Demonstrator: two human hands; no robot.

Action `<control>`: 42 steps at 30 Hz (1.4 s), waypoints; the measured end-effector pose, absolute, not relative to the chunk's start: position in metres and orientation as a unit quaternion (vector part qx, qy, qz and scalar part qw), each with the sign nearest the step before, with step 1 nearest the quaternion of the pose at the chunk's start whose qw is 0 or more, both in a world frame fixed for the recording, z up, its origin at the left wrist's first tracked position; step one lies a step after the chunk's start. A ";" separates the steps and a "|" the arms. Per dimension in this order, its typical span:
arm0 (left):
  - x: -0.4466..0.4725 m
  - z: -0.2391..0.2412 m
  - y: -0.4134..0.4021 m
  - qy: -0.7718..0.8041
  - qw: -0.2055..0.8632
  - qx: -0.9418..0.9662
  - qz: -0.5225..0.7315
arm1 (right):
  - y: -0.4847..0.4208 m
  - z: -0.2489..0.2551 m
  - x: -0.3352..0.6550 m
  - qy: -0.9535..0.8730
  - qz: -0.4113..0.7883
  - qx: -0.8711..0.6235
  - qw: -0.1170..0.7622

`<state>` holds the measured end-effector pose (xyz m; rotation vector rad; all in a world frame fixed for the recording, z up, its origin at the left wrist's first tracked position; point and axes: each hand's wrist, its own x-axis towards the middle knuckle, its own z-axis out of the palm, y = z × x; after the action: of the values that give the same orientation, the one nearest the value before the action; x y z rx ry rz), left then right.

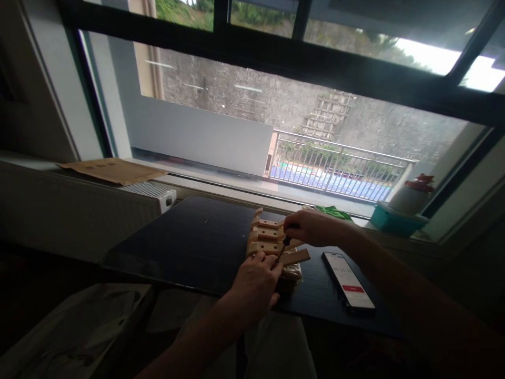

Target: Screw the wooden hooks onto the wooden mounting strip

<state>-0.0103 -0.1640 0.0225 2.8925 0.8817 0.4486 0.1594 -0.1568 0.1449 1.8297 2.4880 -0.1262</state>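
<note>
Nearest, well to the left of the wooden assembly and below table level, a crumpled plastic sheet is lying in shadow.

Left hand is sitting on the assembly's near end, fingers curling down over the wood and holding it. The fingertips are hidden.

The assembly, pale slats stacked side by side, is lying on the dark table between the two hands and touching both.

Right hand is hovering at the assembly's far right corner, fingers pinching shut on a thin dark tool. The tool is slanting down onto the wood.

Just right of the assembly a phone is lying flat with its screen lit.

Beyond the assembly, to the right, a green cloth and a teal tub are sitting near the window.

Far left of the assembly a white heater is standing with cardboard on it.
</note>
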 end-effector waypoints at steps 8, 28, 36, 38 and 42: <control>-0.010 0.026 -0.165 0.300 0.041 0.943 0.139 | -0.157 0.145 0.154 0.787 -0.026 0.616 0.030; -0.010 0.026 -0.163 0.300 0.042 0.944 0.133 | -0.158 0.146 0.163 0.780 -0.033 0.623 0.040; -0.012 0.023 -0.161 0.290 0.045 0.945 0.148 | -0.160 0.152 0.157 0.794 -0.020 0.606 0.047; -0.012 0.025 -0.162 0.287 0.047 0.945 0.148 | -0.156 0.148 0.157 0.794 -0.012 0.607 0.043; -0.012 0.029 -0.164 0.287 0.053 0.946 0.143 | -0.154 0.142 0.156 0.787 0.000 0.616 0.046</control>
<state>-0.0124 -0.1645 0.0288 2.8743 0.8722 0.4351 0.1564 -0.1539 0.1422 1.8794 2.4006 0.0015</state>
